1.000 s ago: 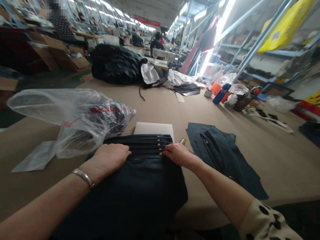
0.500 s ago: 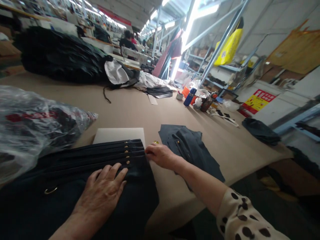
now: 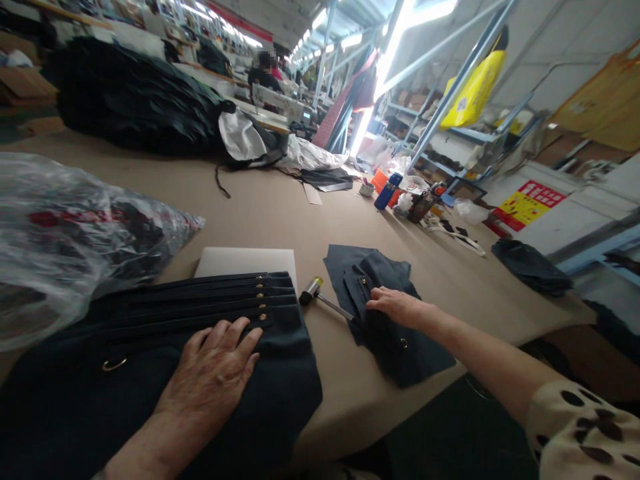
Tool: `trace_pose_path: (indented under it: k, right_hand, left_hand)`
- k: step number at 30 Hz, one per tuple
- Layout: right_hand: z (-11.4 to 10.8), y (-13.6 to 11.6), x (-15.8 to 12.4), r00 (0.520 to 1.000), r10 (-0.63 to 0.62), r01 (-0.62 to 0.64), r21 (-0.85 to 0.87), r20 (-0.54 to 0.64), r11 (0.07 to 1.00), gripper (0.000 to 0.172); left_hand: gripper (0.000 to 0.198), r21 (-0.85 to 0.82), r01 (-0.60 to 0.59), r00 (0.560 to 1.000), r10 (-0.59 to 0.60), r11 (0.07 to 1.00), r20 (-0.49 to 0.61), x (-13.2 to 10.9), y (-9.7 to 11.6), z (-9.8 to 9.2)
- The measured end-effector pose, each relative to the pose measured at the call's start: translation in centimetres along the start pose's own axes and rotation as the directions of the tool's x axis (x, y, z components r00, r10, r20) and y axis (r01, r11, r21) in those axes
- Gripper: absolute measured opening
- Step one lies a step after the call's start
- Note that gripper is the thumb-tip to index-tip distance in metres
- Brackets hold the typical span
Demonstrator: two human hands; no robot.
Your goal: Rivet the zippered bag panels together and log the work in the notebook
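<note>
My left hand [image 3: 213,373] lies flat with fingers spread on a stack of dark fabric pieces [image 3: 295,360]. Their overlapping upper edges carry a row of gold-coloured metal fittings [image 3: 263,306], and a gold ring [image 3: 115,365] shows left of the hand. To the right, my right hand [image 3: 397,307] pinches a dark fabric piece [image 3: 387,343] on a second, smaller pile; the fingertips are partly hidden. Between the two piles rests a small mallet [image 3: 313,291] with a yellow and black head, its handle reaching to the right pile.
A white board [image 3: 245,259] lies partly under the left stack. A clear plastic bag [image 3: 75,247] is at the left, and a big dark fabric heap [image 3: 135,107] behind. A blue bottle [image 3: 389,191] and clutter stand at the back right of the table [image 3: 260,213].
My right hand has moved right, from the edge of the left stack to the right pile, uncovering the mallet. My left hand stays on its stack. The view has shifted slightly.
</note>
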State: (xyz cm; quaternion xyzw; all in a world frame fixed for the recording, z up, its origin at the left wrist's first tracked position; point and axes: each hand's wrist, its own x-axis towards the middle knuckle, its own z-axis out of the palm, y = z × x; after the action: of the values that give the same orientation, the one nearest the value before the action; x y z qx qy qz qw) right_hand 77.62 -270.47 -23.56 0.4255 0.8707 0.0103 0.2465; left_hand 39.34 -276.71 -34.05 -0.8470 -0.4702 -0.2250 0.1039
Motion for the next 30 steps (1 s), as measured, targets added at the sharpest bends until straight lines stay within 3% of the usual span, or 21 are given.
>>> trace_pose_path:
  k: [9, 16, 22, 26, 30]
  right_hand:
    - [0.0, 1.1, 1.7, 0.994, -0.101, 0.104, -0.103, 0.036, 0.989, 0.021]
    - [-0.6, 1.2, 1.3, 0.996, -0.087, 0.087, -0.126, 0.003, 0.988, 0.016]
    - [-2.6, 4.9, -3.4, 0.988, 0.109, -0.127, -0.166, -0.111, 0.978, 0.018]
    - [-2.8, 8.4, -7.0, 0.942, 0.276, -0.307, -0.159, -0.190, 0.938, 0.022]
    - [-2.8, 10.4, -8.1, 0.898, 0.362, -0.401, -0.123, -0.250, 0.908, 0.026]
  left_hand:
    - [0.032, 0.022, 0.085, 0.990, -0.087, 0.996, 0.112, 0.4, 0.8, -1.4]
    - [0.033, 0.021, 0.083, 0.992, -0.085, 0.996, 0.098, 0.1, 0.7, -1.4]
    - [0.035, 0.034, 0.023, 0.999, -0.024, 0.999, 0.034, -0.1, 0.2, -0.1]
    - [0.036, 0.039, 0.002, 1.000, -0.003, 0.999, 0.008, 0.0, 0.1, 0.2]
    - [0.036, 0.027, 0.008, 1.000, -0.008, 1.000, -0.001, -0.1, 0.0, 0.2]
